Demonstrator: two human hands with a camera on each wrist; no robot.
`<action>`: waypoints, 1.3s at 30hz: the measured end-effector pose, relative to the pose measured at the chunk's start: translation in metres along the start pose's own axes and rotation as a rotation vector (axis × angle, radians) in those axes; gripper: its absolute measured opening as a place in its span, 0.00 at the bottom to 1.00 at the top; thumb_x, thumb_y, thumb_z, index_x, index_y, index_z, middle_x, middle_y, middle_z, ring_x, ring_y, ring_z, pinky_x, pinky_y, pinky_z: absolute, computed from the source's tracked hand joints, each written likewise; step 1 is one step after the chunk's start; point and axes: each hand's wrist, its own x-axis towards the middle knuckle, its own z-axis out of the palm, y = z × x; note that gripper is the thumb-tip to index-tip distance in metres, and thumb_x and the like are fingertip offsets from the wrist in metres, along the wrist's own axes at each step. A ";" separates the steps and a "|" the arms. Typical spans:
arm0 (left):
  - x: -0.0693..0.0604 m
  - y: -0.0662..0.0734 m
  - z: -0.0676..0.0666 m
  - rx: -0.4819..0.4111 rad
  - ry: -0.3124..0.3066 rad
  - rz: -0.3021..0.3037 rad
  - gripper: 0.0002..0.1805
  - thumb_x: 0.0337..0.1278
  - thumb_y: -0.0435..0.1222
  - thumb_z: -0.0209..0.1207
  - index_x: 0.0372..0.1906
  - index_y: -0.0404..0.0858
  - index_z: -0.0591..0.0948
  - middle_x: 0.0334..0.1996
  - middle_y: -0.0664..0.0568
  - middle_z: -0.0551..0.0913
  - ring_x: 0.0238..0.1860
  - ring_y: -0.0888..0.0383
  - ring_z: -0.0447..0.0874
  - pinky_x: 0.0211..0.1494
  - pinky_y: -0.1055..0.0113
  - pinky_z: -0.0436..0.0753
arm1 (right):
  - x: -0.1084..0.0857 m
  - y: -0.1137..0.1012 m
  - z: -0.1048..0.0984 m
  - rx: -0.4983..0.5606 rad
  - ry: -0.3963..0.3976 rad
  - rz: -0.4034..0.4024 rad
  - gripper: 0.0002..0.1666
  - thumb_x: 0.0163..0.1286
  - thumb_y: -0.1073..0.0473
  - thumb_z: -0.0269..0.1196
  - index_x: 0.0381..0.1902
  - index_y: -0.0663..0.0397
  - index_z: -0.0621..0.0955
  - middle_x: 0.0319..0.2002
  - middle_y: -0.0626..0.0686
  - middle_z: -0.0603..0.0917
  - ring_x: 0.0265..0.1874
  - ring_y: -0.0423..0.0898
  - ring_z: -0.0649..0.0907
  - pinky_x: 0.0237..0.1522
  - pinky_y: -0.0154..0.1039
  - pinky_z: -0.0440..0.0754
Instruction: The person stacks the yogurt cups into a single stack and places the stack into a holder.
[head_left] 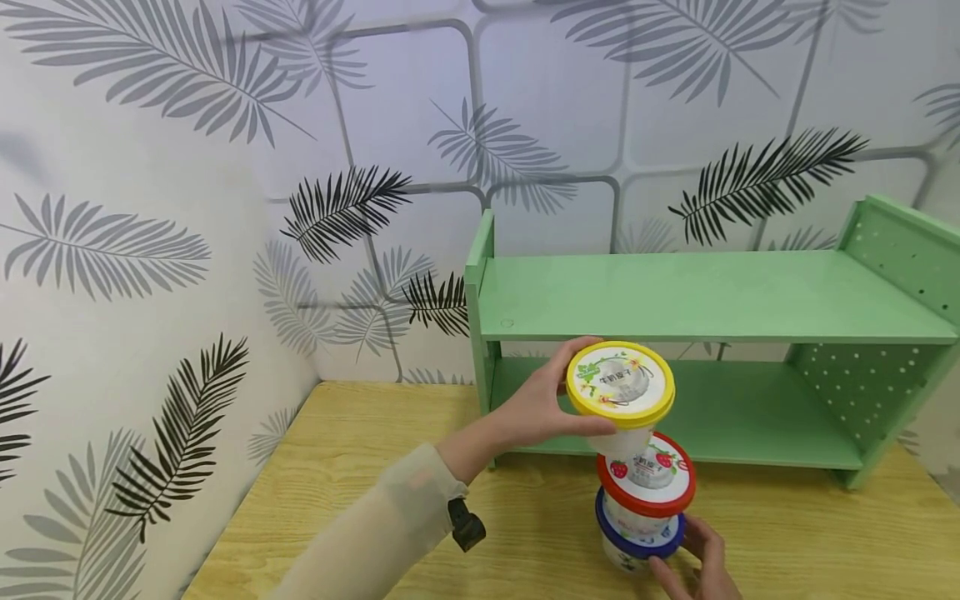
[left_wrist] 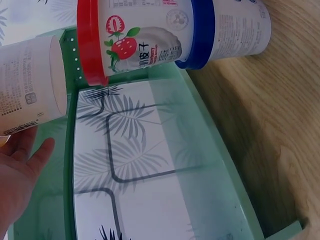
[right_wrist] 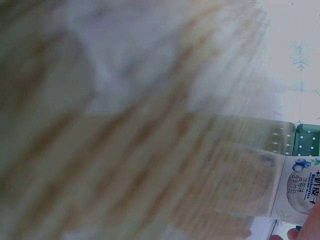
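Note:
My left hand (head_left: 536, 408) grips a white tub with a yellow lid (head_left: 621, 383) between thumb and fingers. In the left wrist view this tub's bare base (left_wrist: 30, 82) is apart from a red-lidded tub with strawberry pictures (left_wrist: 145, 42). That red-lidded tub (head_left: 647, 475) stands on a blue-lidded tub (head_left: 630, 557). Low at the right, my right hand (head_left: 708, 567) holds the blue-lidded tub by its side. Blueberry pictures show on the blue-lidded tub (right_wrist: 300, 187) in the right wrist view, with fingertips at its edge. Whether its base touches the table cannot be told.
Behind the tubs stands a green two-tier shelf (head_left: 675, 292) with dotted side panels, on a wood-grain table (head_left: 360, 450). Leaf-patterned wall covering (head_left: 420, 125) rises behind and to the left. Much of the right wrist view is blurred.

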 end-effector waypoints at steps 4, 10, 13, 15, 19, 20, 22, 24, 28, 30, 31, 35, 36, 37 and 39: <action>0.000 -0.003 0.008 -0.022 -0.008 -0.013 0.49 0.50 0.30 0.70 0.74 0.42 0.55 0.61 0.55 0.70 0.57 0.65 0.72 0.56 0.68 0.74 | -0.008 -0.013 -0.005 0.006 -0.017 -0.004 0.54 0.67 0.40 0.63 0.69 0.68 0.47 0.64 0.73 0.61 0.62 0.71 0.65 0.52 0.69 0.68; 0.002 -0.007 0.018 -0.024 -0.038 -0.055 0.48 0.51 0.33 0.70 0.74 0.46 0.55 0.62 0.59 0.69 0.57 0.66 0.70 0.58 0.67 0.73 | -0.001 0.000 -0.002 -0.017 -0.025 -0.016 0.57 0.65 0.33 0.61 0.70 0.65 0.47 0.65 0.71 0.61 0.62 0.69 0.66 0.52 0.69 0.69; 0.003 -0.007 0.023 -0.008 -0.053 -0.064 0.48 0.51 0.35 0.71 0.74 0.47 0.56 0.61 0.60 0.70 0.57 0.66 0.70 0.58 0.67 0.73 | -0.006 -0.012 -0.007 0.001 -0.062 0.003 0.56 0.66 0.35 0.61 0.70 0.66 0.46 0.65 0.72 0.60 0.63 0.70 0.64 0.54 0.70 0.67; 0.003 -0.008 0.025 0.004 -0.060 -0.066 0.48 0.51 0.36 0.71 0.74 0.48 0.56 0.60 0.61 0.70 0.57 0.67 0.70 0.57 0.67 0.73 | -0.011 -0.023 -0.010 0.004 -0.074 0.011 0.54 0.68 0.40 0.61 0.69 0.68 0.46 0.65 0.73 0.59 0.63 0.71 0.64 0.55 0.69 0.67; 0.003 -0.008 0.030 0.010 -0.075 -0.060 0.48 0.51 0.36 0.71 0.74 0.47 0.56 0.60 0.60 0.71 0.57 0.67 0.70 0.57 0.68 0.74 | -0.014 -0.029 -0.012 0.001 -0.081 0.011 0.53 0.68 0.42 0.62 0.69 0.68 0.46 0.65 0.73 0.59 0.63 0.71 0.64 0.55 0.69 0.67; 0.003 -0.008 0.031 0.007 -0.080 -0.060 0.48 0.51 0.36 0.71 0.74 0.47 0.56 0.60 0.59 0.70 0.57 0.67 0.70 0.57 0.69 0.73 | -0.013 -0.027 -0.012 0.001 -0.080 0.010 0.53 0.68 0.41 0.62 0.69 0.68 0.45 0.65 0.73 0.59 0.63 0.71 0.64 0.55 0.69 0.67; 0.003 -0.007 0.032 0.000 -0.089 -0.061 0.47 0.52 0.35 0.70 0.74 0.46 0.56 0.61 0.59 0.70 0.58 0.67 0.70 0.58 0.68 0.73 | -0.012 -0.024 -0.011 -0.003 -0.071 -0.001 0.54 0.67 0.40 0.62 0.69 0.68 0.46 0.65 0.73 0.60 0.63 0.71 0.65 0.54 0.69 0.67; 0.003 -0.007 0.033 -0.009 -0.097 -0.064 0.47 0.52 0.35 0.70 0.74 0.46 0.56 0.61 0.58 0.70 0.58 0.67 0.70 0.58 0.68 0.73 | -0.011 -0.021 -0.008 -0.013 -0.051 -0.019 0.53 0.68 0.39 0.61 0.68 0.67 0.47 0.64 0.73 0.61 0.62 0.70 0.66 0.52 0.68 0.69; 0.003 -0.008 0.035 -0.034 -0.102 -0.069 0.46 0.53 0.33 0.69 0.74 0.46 0.56 0.61 0.59 0.70 0.58 0.67 0.70 0.58 0.68 0.73 | -0.010 -0.018 -0.007 -0.019 -0.034 -0.032 0.52 0.68 0.40 0.61 0.68 0.66 0.47 0.64 0.73 0.62 0.61 0.70 0.67 0.50 0.68 0.70; 0.002 -0.008 0.036 -0.044 -0.110 -0.067 0.46 0.52 0.33 0.69 0.74 0.47 0.56 0.62 0.59 0.69 0.58 0.67 0.69 0.58 0.68 0.73 | -0.009 -0.019 -0.008 -0.006 -0.052 -0.017 0.53 0.68 0.39 0.61 0.69 0.66 0.46 0.64 0.73 0.61 0.62 0.70 0.66 0.51 0.68 0.69; 0.002 -0.007 0.037 -0.050 -0.114 -0.066 0.46 0.52 0.33 0.69 0.74 0.47 0.56 0.62 0.59 0.69 0.58 0.67 0.69 0.58 0.68 0.73 | -0.010 -0.020 -0.009 0.002 -0.063 -0.008 0.54 0.67 0.38 0.61 0.69 0.66 0.46 0.64 0.73 0.61 0.62 0.70 0.65 0.52 0.68 0.68; 0.002 -0.006 0.039 -0.062 -0.127 -0.052 0.47 0.52 0.32 0.69 0.74 0.46 0.56 0.62 0.59 0.69 0.58 0.67 0.69 0.57 0.68 0.74 | -0.012 -0.025 -0.012 0.016 -0.082 -0.005 0.54 0.68 0.39 0.61 0.69 0.66 0.45 0.65 0.73 0.60 0.63 0.70 0.65 0.53 0.69 0.67; 0.001 -0.006 0.039 -0.067 -0.129 -0.047 0.47 0.52 0.31 0.69 0.74 0.46 0.55 0.62 0.59 0.68 0.58 0.67 0.69 0.57 0.68 0.74 | -0.013 -0.025 -0.012 0.014 -0.079 -0.014 0.53 0.68 0.40 0.61 0.69 0.67 0.45 0.64 0.73 0.60 0.62 0.70 0.65 0.53 0.69 0.68; 0.001 -0.006 0.039 -0.068 -0.131 -0.044 0.47 0.52 0.31 0.69 0.74 0.46 0.55 0.62 0.59 0.68 0.58 0.67 0.69 0.57 0.68 0.74 | -0.014 -0.025 -0.011 0.008 -0.062 -0.028 0.51 0.69 0.42 0.61 0.68 0.67 0.46 0.64 0.73 0.61 0.61 0.70 0.67 0.51 0.68 0.70; 0.001 -0.006 0.040 -0.069 -0.136 -0.040 0.47 0.52 0.31 0.69 0.74 0.45 0.55 0.62 0.59 0.68 0.58 0.67 0.69 0.57 0.68 0.74 | -0.015 -0.025 -0.011 0.002 -0.053 -0.043 0.50 0.69 0.44 0.61 0.68 0.67 0.47 0.63 0.73 0.62 0.61 0.70 0.67 0.50 0.67 0.70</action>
